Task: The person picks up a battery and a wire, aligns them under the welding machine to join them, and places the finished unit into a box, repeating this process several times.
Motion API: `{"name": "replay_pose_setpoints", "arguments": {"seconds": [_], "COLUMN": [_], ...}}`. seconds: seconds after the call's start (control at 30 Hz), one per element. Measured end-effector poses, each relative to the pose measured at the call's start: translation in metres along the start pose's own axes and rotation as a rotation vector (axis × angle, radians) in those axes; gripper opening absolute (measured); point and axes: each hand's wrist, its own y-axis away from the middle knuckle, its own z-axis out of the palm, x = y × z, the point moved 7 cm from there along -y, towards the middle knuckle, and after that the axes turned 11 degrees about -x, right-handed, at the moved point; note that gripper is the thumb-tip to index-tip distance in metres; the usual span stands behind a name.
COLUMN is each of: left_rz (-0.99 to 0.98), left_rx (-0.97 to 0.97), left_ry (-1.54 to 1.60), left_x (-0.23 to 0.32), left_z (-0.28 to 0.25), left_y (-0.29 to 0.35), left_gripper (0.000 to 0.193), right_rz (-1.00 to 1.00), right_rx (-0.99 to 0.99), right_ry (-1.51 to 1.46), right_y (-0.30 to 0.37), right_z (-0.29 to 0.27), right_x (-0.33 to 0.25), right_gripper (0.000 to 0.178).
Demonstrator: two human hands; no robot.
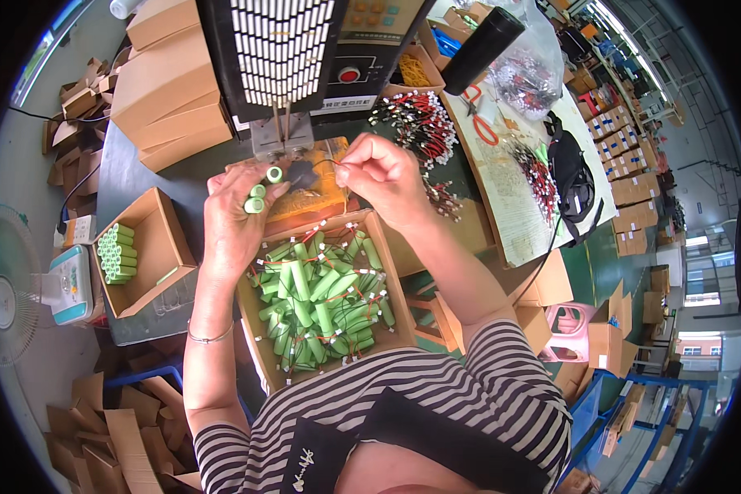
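Observation:
My left hand (232,202) is closed around a few green cylindrical battery cells (256,198); one of them, a cell with a pale end (274,174), is held up just below the metal electrodes (281,123) of a black spot welder (350,49). My right hand (383,177) pinches a thin dark wire between thumb and fingertips, to the right of the electrodes. Under both hands is an orange-yellow work block (317,198). Nearer to me stands a cardboard box (395,296) heaped with green cells with wires and white connectors (321,300).
At left, another cardboard box (156,239) holds bare green cells (117,253), beside a white fan (12,288). Wire leads (420,123) lie in a pile at right. Red-handled scissors (484,128), a black cylinder (484,51) and a black bag (570,169) occupy the right-hand table.

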Motion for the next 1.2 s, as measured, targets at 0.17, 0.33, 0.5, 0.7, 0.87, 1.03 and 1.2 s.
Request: {"name": "replay_pose_setpoints", "arguments": {"seconds": [0.17, 0.33, 0.5, 0.7, 0.87, 1.03, 1.2], "left_rz": [-0.015, -0.047, -0.088, -0.070, -0.052, -0.039, -0.021], "left_rx": [0.010, -0.029, -0.073, -0.078, -0.096, -0.096, -0.092], "left_ry": [0.002, -0.017, -0.018, 0.044, 0.009, 0.015, -0.004], "left_x": [-0.003, -0.003, -0.009, -0.013, -0.012, -0.010, -0.008], "left_z": [0.002, 0.000, 0.002, 0.004, 0.003, 0.002, 0.003], "left_y": [-0.002, -0.006, -0.009, -0.015, -0.018, -0.018, -0.017], "left_gripper": [0.022, 0.022, 0.022, 0.020, 0.018, 0.017, 0.017], "right_rz": [-0.116, -0.188, -0.179, -0.212, -0.228, -0.255, -0.251], "right_rx": [0.093, 0.159, 0.096, 0.100, 0.086, 0.060, 0.049], "right_ry": [-0.003, 0.111, 0.173, 0.277, 0.262, 0.274, 0.253], "right_y": [-0.012, -0.010, -0.007, -0.006, -0.007, -0.008, -0.008], "right_z": [0.012, 0.009, 0.012, 0.008, 0.009, 0.006, 0.007], "right_x": [0.003, 0.002, -0.002, -0.006, -0.007, -0.005, -0.009], "right_gripper": [0.010, 0.013, 0.009, 0.010, 0.013, 0.015, 0.014]}}
